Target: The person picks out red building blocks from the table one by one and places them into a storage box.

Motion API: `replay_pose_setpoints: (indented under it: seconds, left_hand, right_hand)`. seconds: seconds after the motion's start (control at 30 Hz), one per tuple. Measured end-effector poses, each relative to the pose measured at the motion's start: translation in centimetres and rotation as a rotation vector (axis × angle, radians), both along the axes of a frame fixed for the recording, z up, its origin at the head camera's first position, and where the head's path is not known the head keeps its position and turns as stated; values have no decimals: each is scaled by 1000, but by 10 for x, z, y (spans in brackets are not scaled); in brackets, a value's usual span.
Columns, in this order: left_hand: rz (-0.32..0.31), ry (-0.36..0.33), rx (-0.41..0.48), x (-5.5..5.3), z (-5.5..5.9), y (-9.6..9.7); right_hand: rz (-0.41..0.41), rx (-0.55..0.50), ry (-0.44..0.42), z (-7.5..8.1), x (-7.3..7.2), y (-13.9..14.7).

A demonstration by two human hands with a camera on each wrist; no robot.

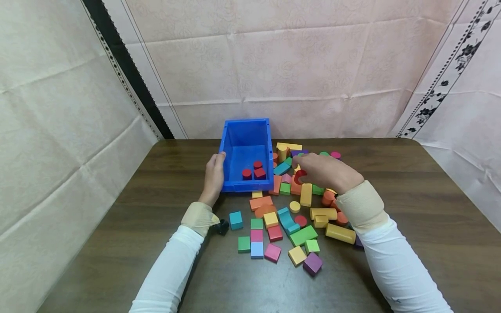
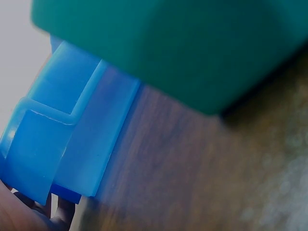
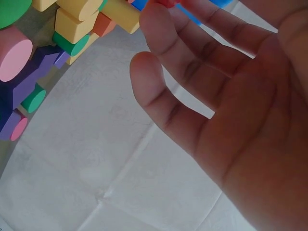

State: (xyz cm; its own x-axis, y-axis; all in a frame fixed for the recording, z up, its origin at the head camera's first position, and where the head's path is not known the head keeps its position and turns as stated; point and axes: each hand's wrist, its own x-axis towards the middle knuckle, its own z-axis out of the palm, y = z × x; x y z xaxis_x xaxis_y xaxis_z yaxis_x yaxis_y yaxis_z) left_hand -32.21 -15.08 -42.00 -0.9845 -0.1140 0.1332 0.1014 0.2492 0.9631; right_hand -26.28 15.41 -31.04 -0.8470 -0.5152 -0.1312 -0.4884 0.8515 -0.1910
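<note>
A blue plastic bin (image 1: 245, 186) stands at the back of the table with several small red blocks (image 1: 259, 174) on its floor. My left hand (image 1: 213, 174) grips its left wall, the thumb over the rim; the left wrist view shows fingers (image 2: 19, 209) curled at the bin's edge (image 2: 72, 130). Just right of the bin, above the heap of blocks, my right hand (image 1: 326, 171) pinches a curved red block (image 1: 299, 176) between its fingertips. Only a sliver of that red block (image 3: 168, 2) shows in the right wrist view.
Mixed coloured blocks spread right of and in front of the bin, including a yellow cylinder (image 1: 340, 234), a green block (image 1: 303, 236) and a purple cube (image 1: 312, 264). A teal block (image 1: 236, 220) lies near my left wrist. Pale cloth (image 1: 274, 78) hangs behind the table.
</note>
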Motion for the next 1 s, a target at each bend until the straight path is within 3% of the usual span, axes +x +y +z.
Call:
replay_pose_setpoints:
  seconds: [1.0]
  left_hand:
    - [-7,11,-5,0,0,0]
  right_hand:
    - [8,-7,38,2,1,-2]
